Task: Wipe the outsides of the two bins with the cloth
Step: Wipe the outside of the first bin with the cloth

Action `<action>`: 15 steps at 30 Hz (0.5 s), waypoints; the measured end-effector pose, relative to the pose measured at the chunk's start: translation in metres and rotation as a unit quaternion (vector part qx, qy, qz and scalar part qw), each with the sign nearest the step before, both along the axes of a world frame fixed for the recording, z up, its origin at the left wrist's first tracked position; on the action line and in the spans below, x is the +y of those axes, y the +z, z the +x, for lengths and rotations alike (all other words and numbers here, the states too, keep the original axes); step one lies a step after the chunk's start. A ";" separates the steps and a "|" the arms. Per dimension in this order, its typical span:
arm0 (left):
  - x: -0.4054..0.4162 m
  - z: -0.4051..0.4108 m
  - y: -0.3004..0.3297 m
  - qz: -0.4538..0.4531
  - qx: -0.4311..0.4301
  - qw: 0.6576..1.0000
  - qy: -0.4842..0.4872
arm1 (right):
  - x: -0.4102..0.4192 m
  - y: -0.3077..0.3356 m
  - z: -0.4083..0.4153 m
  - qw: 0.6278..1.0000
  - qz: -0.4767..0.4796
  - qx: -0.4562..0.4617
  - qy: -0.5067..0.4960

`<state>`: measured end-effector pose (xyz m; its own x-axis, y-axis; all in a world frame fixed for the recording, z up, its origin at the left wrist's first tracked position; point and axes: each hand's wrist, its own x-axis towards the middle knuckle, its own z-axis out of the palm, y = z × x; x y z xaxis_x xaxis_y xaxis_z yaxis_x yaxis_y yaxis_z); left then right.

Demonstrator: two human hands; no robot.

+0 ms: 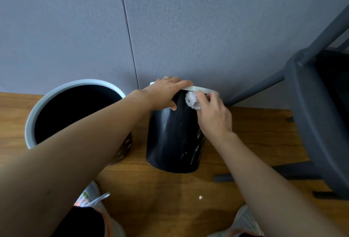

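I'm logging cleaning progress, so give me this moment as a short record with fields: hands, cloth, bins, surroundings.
left hand: left hand grips the rim of the right bin, tilting it
right hand: right hand presses the cloth on that bin's upper side
left bin: left bin upright, untouched
floor: wooden floor
nearby: grey chair at right

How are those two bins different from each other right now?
The left bin stands untouched, its dark inside facing the camera; the right bin is gripped at the rim by the left hand, its outer wall showing. The right hand presses the cloth against the right bin only. Both are dark with pale rims, on the wooden floor.
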<state>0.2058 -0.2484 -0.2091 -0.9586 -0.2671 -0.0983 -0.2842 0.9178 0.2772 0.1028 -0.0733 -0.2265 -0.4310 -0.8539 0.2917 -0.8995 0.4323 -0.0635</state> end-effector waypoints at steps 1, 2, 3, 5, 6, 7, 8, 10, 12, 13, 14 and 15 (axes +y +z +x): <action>0.000 0.000 0.000 0.002 0.000 1.000 0.001 | 0.001 -0.002 0.002 1.000 0.005 -0.002 0.015; 0.000 0.000 0.000 0.005 0.000 1.000 0.001 | 0.005 -0.007 0.004 0.999 0.004 -0.010 0.034; -0.001 0.000 0.000 0.007 0.002 1.000 0.002 | 0.009 -0.012 0.005 0.998 -0.004 -0.025 0.054; -0.003 0.001 0.000 0.014 0.003 1.000 0.007 | 0.019 -0.022 0.010 0.995 -0.003 -0.069 0.072; -0.004 0.002 0.000 0.018 0.004 1.000 0.009 | 0.022 -0.026 0.012 0.993 0.005 -0.093 0.068; -0.004 0.002 0.000 0.022 0.005 1.000 0.010 | 0.024 -0.028 0.014 0.991 0.005 -0.122 0.058; -0.004 0.003 0.000 0.023 0.007 1.000 0.010 | 0.024 -0.029 0.016 0.986 -0.007 -0.158 0.045; -0.004 0.003 -0.001 0.022 0.008 1.000 0.008 | 0.022 -0.028 0.018 0.976 -0.046 -0.209 0.026; -0.005 0.004 -0.001 0.022 0.008 1.000 0.010 | 0.018 -0.026 0.018 0.977 -0.058 -0.203 0.022; -0.005 0.004 0.000 0.022 0.007 1.000 0.011 | 0.015 -0.026 0.017 0.978 -0.057 -0.200 0.026; -0.006 0.005 -0.001 0.021 0.006 1.000 0.013 | 0.013 -0.024 0.016 0.978 -0.057 -0.199 0.030; -0.006 0.005 -0.001 0.021 0.005 1.000 0.014 | 0.010 -0.023 0.014 0.978 -0.060 -0.199 0.031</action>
<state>0.2106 -0.2544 -0.2099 -0.9518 -0.2897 -0.1008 -0.3067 0.8974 0.3172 0.1166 -0.0630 -0.2497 -0.4790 -0.8522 0.2105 -0.8173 0.3455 -0.4611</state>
